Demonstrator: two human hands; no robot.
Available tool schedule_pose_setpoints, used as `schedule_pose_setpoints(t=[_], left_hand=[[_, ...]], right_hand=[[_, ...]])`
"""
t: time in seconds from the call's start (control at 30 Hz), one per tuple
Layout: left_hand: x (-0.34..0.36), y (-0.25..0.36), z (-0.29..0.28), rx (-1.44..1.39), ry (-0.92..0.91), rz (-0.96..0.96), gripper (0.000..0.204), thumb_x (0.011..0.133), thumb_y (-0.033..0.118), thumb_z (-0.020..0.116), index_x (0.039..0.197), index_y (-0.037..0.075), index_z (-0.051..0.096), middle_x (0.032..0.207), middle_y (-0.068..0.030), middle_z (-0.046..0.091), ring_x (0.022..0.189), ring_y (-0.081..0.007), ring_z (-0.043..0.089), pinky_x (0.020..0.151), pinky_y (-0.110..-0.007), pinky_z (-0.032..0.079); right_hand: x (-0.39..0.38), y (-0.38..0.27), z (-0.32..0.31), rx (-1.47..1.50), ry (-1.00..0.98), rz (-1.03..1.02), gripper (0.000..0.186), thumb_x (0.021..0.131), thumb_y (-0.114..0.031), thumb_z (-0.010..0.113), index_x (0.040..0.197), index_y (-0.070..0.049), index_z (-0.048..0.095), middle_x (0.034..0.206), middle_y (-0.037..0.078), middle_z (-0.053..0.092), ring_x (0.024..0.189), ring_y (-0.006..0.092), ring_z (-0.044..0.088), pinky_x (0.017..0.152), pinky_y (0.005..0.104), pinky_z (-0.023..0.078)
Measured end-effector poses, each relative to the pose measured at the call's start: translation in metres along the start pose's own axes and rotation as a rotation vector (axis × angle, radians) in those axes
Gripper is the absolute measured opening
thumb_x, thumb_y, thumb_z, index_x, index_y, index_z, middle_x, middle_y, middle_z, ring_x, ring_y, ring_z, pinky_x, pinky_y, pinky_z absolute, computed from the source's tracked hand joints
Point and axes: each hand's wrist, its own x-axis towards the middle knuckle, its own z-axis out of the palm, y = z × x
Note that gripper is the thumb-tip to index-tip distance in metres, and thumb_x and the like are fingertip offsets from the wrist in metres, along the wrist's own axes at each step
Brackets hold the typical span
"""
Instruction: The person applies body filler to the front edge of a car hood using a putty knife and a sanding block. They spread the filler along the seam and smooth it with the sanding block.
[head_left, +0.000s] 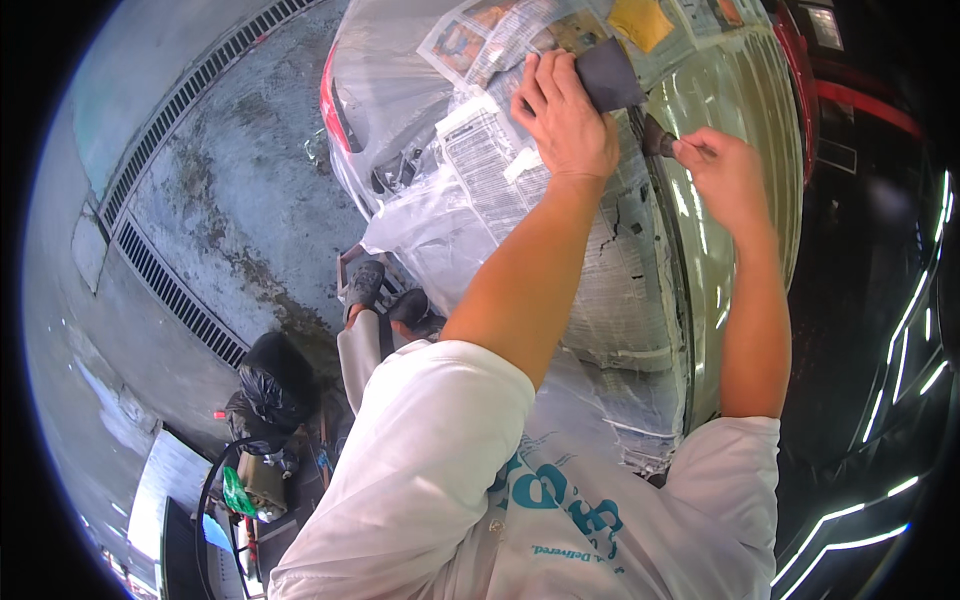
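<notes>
Left hand: the left hand [575, 130] is being curled around the edge of a dark square plate [608, 76], fingers bent; the thumb's grip is being hidden.
Right hand: the right hand [725, 175] is being closed in a pinch on the handle of a small flared scraper [654, 137].
Scraper: its blade is being held beside the dark seam [683, 290], just right of the plate; whether the seam is being touched cannot be told.
Masking: the left side of the seam is already being covered by newspaper [490, 165] and clear film [400, 222], so covering looks largely done there.
Seam work: judged from the blade's place, work is being carried on near the far end; how much is left cannot be told.
Pale panel: a glossy surface [745, 110] is being left without newspaper right of the seam.
Black bag: its contents are being hidden by the dark plastic [275, 370].
Beige container: a green item [237, 492] is being seen against the container [264, 488]; whether it is being held inside cannot be told.
</notes>
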Motion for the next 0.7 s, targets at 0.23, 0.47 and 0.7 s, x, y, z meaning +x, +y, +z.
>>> schedule_pose_setpoints(t=[0.23, 0.47, 0.7], left_hand=[[0.0, 0.002, 0.002, -0.016, -0.033, 0.012, 0.079, 0.066, -0.002, 0.068, 0.141, 0.003, 0.044, 0.148, -0.0146, 0.047, 0.151, -0.0381, 0.032, 0.121, -0.054, 0.018], [0.0, 0.0, 0.002, -0.023, -0.051, -0.003, 0.078, 0.068, 0.003, 0.072, 0.14, 0.004, 0.044, 0.149, -0.0115, 0.045, 0.151, -0.0383, 0.03, 0.118, -0.059, 0.019], [-0.001, -0.002, 0.002, -0.03, -0.046, 0.006, 0.078, 0.067, 0.001, 0.071, 0.14, 0.004, 0.044, 0.148, -0.0124, 0.046, 0.151, -0.0384, 0.031, 0.118, -0.058, 0.019]], right_hand=[[0.009, -0.044, -0.004, -0.215, 0.007, 0.027, 0.023, 0.095, -0.022, 0.071, 0.091, 0.0, 0.074, 0.08, 0.025, 0.071, 0.076, 0.0452, 0.069, 0.07, 0.051, 0.053], [0.027, -0.062, -0.001, -0.373, -0.019, -0.009, 0.022, 0.094, -0.018, 0.07, 0.09, 0.002, 0.074, 0.08, 0.027, 0.069, 0.076, 0.0453, 0.068, 0.072, 0.0492, 0.053], [0.031, -0.08, 0.006, -0.541, -0.005, -0.064, 0.017, 0.094, -0.015, 0.069, 0.095, 0.002, 0.074, 0.09, 0.027, 0.072, 0.085, 0.0478, 0.069, 0.076, 0.0526, 0.055]])
